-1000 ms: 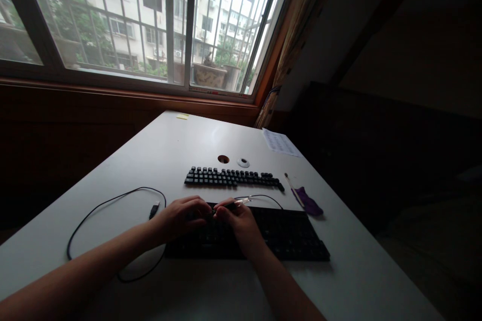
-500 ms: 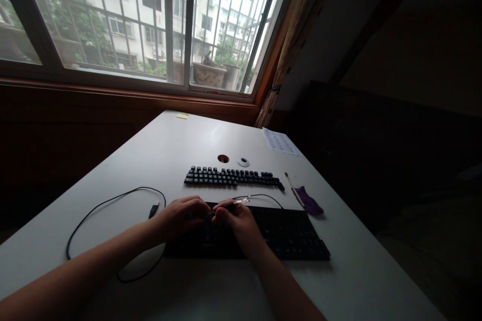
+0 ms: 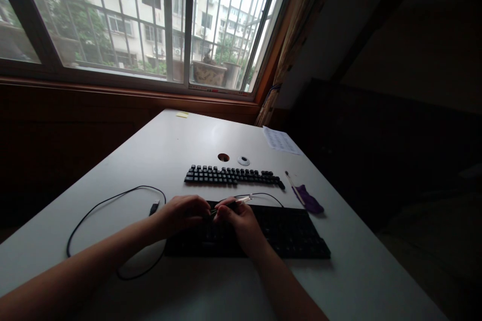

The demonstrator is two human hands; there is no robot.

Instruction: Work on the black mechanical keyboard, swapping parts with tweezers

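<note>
With the grip of the right hand (image 3: 240,218) pinched narrow around an apparent keycap puller (image 3: 244,200), held above the left half of the black keyboard (image 3: 291,233), and with the left hand (image 3: 187,214) curled by the tip, impossible to tell whether holding anything. Probably well advanced, judging by the rows of loose black keycaps (image 3: 213,177) laid out just beyond on the white surface (image 3: 188,140), but too dark to count any left in place. Flanked by a looped USB cable (image 3: 154,207) and, at right, a purple cloth (image 3: 312,202).
</note>
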